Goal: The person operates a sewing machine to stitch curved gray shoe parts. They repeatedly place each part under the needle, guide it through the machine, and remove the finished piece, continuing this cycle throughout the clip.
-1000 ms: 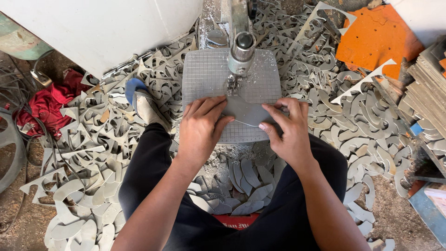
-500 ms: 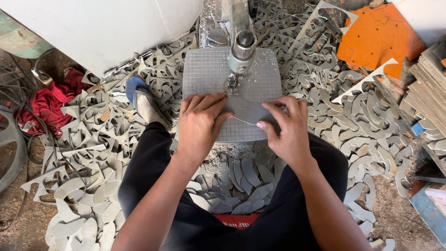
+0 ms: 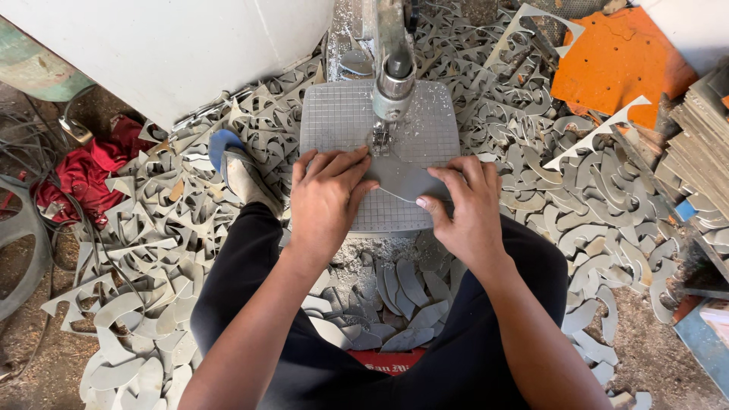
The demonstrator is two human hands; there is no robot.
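Note:
A grey flat piece [image 3: 402,181] lies on the gridded saw table [image 3: 338,121], right under the saw head [image 3: 393,80]. My left hand [image 3: 326,197] presses flat on the piece's left side, fingers pointing toward the blade. My right hand [image 3: 463,205] holds down its right side with fingers spread. Both hands sit just in front of the blade. My legs in black trousers frame the table.
Grey cut-out scraps [image 3: 152,250] cover the floor all around. Finished curved pieces [image 3: 402,304] are piled between my knees. A white board [image 3: 175,45] leans at top left, an orange sheet [image 3: 615,61] at top right, stacked boards [image 3: 706,144] at right, red cloth [image 3: 83,167] at left.
Both hands have shifted slightly on the grey piece, turning it under the blade; my right hand's fingers now spread wider.

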